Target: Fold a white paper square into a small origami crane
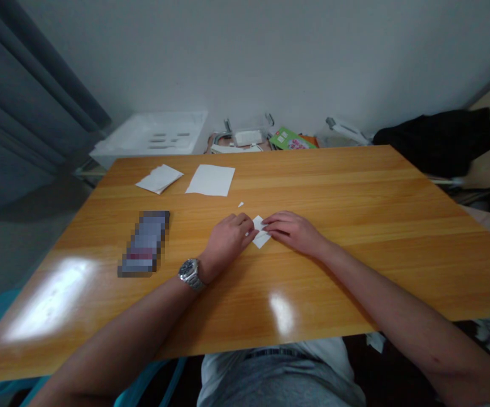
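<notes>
- Head view: the small white paper (260, 239) lies on the table (355, 192), between the left hand (230, 234) and the right hand (298, 232).
- The left hand's grip is drawn together, thumb and curled fingers pinching the paper's left corner; the right hand's fingers reach its right side, but I cannot tell whether they pinch or only press.
- Uneven pressure from the two hands could skew the paper or set a crooked crease, and a hard pull between them might tear it.
- On the glossy surface it might slide if one side were let go.
- The paper looks matte and roughly diamond-shaped, with a faint line that may be a folded edge; fingers hide its side corners.
</notes>
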Available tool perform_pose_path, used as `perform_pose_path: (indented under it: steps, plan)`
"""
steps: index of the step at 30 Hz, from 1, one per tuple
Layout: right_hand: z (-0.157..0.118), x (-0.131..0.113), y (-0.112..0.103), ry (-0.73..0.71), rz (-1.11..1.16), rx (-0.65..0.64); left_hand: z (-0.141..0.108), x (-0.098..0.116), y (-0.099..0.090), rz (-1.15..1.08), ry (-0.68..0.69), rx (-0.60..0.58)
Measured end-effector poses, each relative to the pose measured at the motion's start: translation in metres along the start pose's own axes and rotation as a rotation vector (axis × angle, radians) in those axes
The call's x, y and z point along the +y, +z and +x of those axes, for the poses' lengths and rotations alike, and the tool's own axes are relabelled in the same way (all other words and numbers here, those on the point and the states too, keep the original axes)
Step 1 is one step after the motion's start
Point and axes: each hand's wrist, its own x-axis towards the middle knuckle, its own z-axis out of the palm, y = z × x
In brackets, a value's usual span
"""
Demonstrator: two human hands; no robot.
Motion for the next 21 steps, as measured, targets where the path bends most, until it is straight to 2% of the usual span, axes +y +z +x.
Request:
perform_pose_path:
  steps: [5,8,13,21]
  plan:
    - [0.0,0.0,0.001,0.028,-0.02,0.012,0.0,-0.002,0.002,-0.029,0.017,0.018]
    - [0.0,0.001,-0.001,0.035,-0.036,-0.002,0.0,-0.005,0.004,-0.092,0.084,0.031]
    - [-0.002,0.004,-0.003,0.057,-0.022,-0.012,-0.002,-0.008,0.006,-0.22,0.198,-0.013]
    - [-0.006,0.014,-0.004,0.153,0.011,0.056,-0.006,-0.006,0.006,-0.111,0.309,-0.055]
